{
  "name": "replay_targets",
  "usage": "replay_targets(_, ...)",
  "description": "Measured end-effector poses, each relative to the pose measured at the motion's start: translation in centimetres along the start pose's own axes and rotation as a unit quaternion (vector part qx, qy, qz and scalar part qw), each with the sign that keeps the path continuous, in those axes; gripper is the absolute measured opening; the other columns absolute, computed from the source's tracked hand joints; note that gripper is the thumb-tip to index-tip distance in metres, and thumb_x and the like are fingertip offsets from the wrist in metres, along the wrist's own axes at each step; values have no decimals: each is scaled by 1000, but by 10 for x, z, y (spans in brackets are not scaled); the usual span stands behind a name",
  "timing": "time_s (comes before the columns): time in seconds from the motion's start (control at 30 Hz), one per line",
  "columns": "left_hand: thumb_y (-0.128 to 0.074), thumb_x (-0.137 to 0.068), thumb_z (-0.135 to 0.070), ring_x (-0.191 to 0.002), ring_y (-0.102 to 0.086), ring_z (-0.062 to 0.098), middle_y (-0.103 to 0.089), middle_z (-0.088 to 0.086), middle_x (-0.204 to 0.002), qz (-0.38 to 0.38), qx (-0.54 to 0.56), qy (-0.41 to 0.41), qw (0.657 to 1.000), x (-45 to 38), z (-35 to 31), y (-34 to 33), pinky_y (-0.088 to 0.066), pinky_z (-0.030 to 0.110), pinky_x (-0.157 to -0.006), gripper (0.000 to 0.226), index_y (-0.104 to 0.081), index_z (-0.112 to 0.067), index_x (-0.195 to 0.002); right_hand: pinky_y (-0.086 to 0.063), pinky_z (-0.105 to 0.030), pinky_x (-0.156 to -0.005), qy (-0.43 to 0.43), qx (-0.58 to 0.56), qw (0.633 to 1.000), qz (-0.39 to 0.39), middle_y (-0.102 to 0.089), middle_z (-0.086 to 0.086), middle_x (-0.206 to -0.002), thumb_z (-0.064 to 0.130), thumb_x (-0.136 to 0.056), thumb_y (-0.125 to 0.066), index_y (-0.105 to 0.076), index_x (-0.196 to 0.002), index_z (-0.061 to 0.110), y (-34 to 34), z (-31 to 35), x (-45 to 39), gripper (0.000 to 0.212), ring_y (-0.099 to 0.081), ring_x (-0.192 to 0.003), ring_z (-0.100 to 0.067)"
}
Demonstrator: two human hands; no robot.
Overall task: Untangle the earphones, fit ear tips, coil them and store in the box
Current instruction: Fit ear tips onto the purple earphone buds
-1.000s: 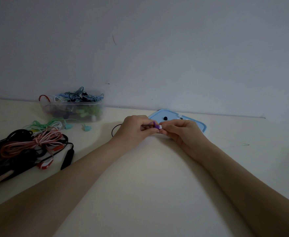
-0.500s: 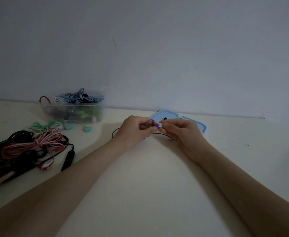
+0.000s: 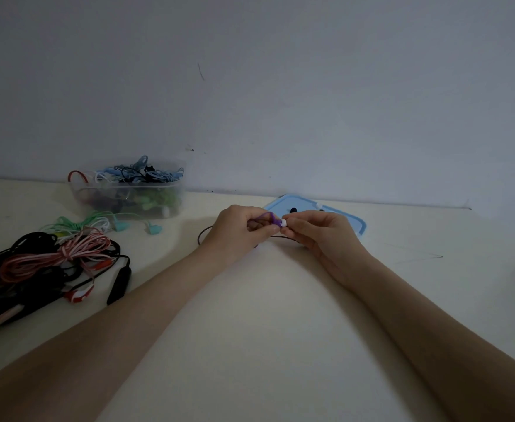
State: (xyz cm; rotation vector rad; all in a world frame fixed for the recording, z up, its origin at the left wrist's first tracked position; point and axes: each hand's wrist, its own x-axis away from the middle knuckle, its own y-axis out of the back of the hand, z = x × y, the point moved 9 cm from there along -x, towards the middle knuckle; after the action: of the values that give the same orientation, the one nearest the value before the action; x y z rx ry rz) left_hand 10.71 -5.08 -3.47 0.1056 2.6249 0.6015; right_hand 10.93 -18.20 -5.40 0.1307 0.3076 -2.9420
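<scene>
A purple earphone (image 3: 270,220) is held above the table (image 3: 265,315), just in front of the blue lid (image 3: 353,222) that lies by the wall. It is gripped by the left hand (image 3: 238,231), whose fingers are curled round it, with its dark cable (image 3: 202,234) looping down to the table on the near left of the lid. A small white ear tip (image 3: 283,222) is pinched between thumb and fingertips of the right hand (image 3: 320,234) and is pressed against the end of the earphone. Both hands meet just in front of the lid's near edge, and the right hand partly covers it.

A few small ear tips, dark and white, are seen lying on the lid; their exact number cannot be told. Well to the left of the lid, a clear box (image 3: 128,193) filled with blue, green and black earphones is set against the wall. Nearer than the box, a green earphone bundle (image 3: 97,222) is laid on the table, and further left of the lid a pile of black and pink-and-white cables (image 3: 52,263) is heaped.
</scene>
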Motion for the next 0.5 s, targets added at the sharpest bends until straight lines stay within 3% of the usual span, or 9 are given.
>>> replay_targets(0.17,-66,-84,-10,-40,-39,2,-50,-14,-41,1,18,11,1000,0,2,0,-33,9,-44,13,-68,-23,-82,-55,-22,-82,2,3,1000,-7,-69,-12,-81,-6,-84,-59,-69,-82,0,1,1,0,12,-68,-74,-16)
replay_targets(0.27,-63,-86,-15,-43,-40,2,-51,-14,-43,11,10,16,1000,1,4,-2,-34,11,-47,6,-69,-14,-85,-55,-20,-73,18,23,999,-23,-69,-8,-73,-5,-85,-59,-67,-83,3,2,3,1,12,-66,-68,-16)
replay_targets(0.4,-58,-89,-27,-58,-39,15,-47,3,-61,22,2,11,1000,-2,3,-6,-36,23,-59,34,-63,6,-88,-52,-16,-66,54,83,995,-24,-68,-5,-67,-3,-87,-57,-69,-80,6,-1,9,2,16,-64,-63,-13)
replay_targets(0.5,-56,-91,-25,-61,-41,15,-49,2,-64,30,20,23,999,-3,6,-7,-37,21,-58,34,-60,9,-88,-51,-16,-65,60,83,995,-17,-68,-3,-66,-3,-87,-56,-69,-80,7,-3,11,3,18,-63,-62,-11)
